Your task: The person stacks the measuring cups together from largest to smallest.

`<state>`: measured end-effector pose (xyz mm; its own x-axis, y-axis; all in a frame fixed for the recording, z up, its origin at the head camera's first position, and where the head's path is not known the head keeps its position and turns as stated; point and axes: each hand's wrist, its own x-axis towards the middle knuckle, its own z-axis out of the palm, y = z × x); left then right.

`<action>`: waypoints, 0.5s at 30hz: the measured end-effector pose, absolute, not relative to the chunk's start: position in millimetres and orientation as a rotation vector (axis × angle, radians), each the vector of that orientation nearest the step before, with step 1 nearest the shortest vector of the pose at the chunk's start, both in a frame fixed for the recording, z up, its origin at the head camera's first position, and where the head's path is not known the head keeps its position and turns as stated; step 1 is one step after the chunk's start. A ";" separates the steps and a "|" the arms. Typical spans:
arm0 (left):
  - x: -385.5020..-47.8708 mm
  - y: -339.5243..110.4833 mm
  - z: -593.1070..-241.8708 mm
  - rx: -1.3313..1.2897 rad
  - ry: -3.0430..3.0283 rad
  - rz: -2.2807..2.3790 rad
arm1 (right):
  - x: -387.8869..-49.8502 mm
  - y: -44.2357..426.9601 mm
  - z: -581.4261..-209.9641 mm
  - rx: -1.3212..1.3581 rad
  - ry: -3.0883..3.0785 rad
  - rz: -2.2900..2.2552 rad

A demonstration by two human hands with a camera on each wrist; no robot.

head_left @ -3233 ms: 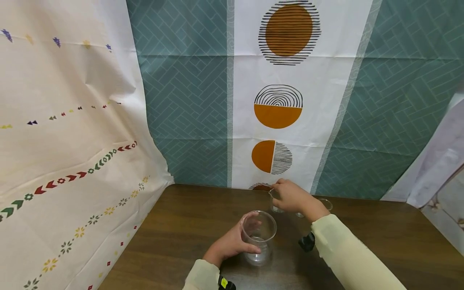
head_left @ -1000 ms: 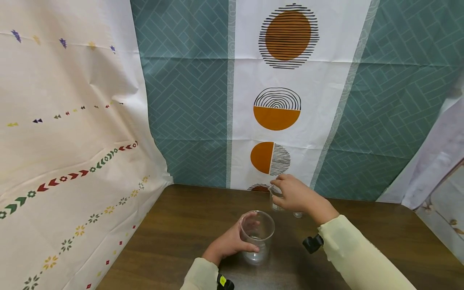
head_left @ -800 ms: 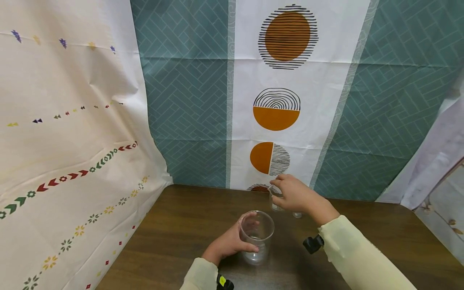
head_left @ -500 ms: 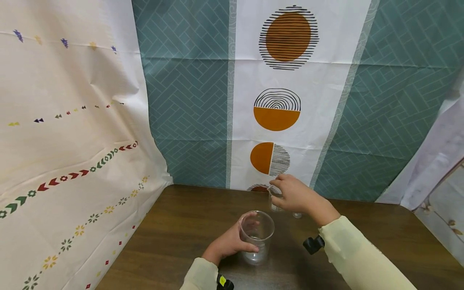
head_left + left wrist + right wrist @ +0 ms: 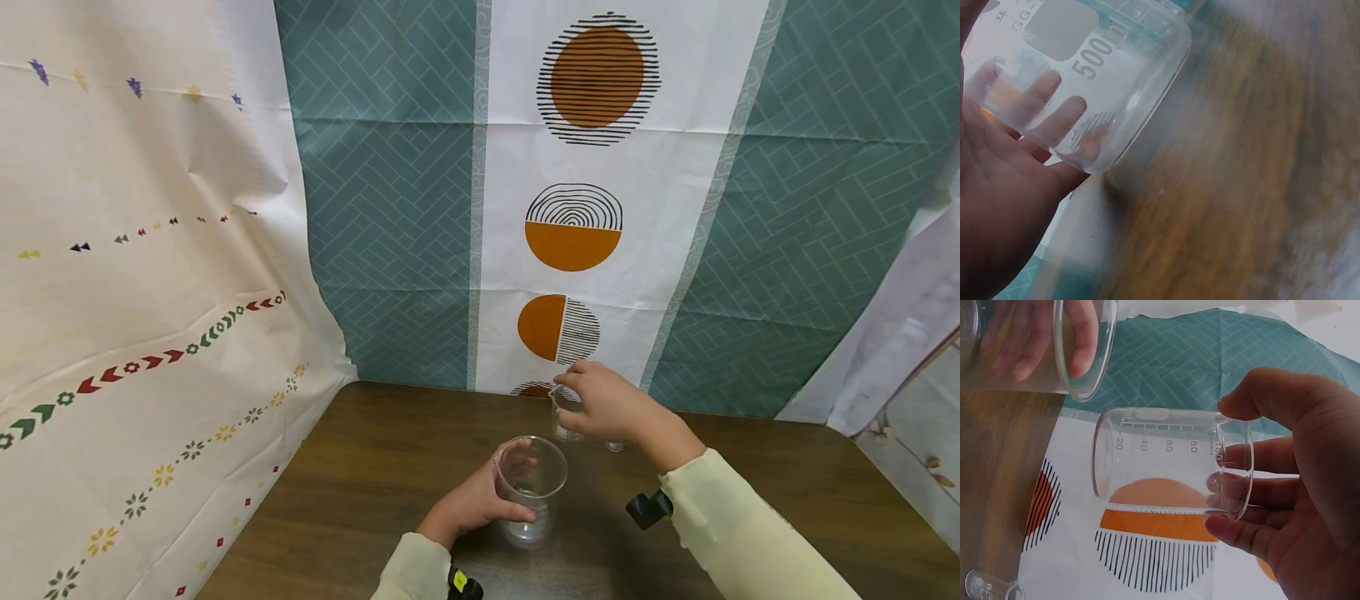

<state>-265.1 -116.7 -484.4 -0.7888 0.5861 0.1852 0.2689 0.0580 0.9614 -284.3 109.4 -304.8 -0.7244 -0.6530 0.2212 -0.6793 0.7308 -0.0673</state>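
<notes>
My left hand (image 5: 480,502) grips a large clear glass beaker (image 5: 543,492) marked 500 ml (image 5: 1129,69), its fingers wrapped round the far side and the thumb at the front. Whether that beaker touches the table cannot be told. Beyond it and to the right, my right hand (image 5: 611,408) holds a smaller clear beaker (image 5: 1166,444) near its rim. A scale up to 100 shows on this beaker, and its base is off the table in the right wrist view. Both beakers look empty.
A still smaller glass beaker (image 5: 991,586) stands on the brown wooden table (image 5: 390,467), partly hidden by the right forearm in the head view. A patterned curtain (image 5: 390,250) hangs at the table's back edge, and a cream cloth (image 5: 187,400) drapes along the left.
Over the last half second the 100 beaker in my right hand has shifted slightly left and nearer. The left hand holds still. A glass rim seen right of the forearm earlier is now hidden.
</notes>
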 end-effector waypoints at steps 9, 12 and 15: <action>-265.3 -116.0 -485.1 0.842 2.103 1.793 | -280.8 105.4 -301.1 1.122 -2.697 0.222; -265.5 -116.1 -485.1 0.838 2.107 1.789 | -280.1 104.4 -300.5 1.117 -2.706 0.230; -265.7 -116.0 -484.9 0.825 2.101 1.789 | -279.3 103.5 -299.6 1.116 -2.714 0.238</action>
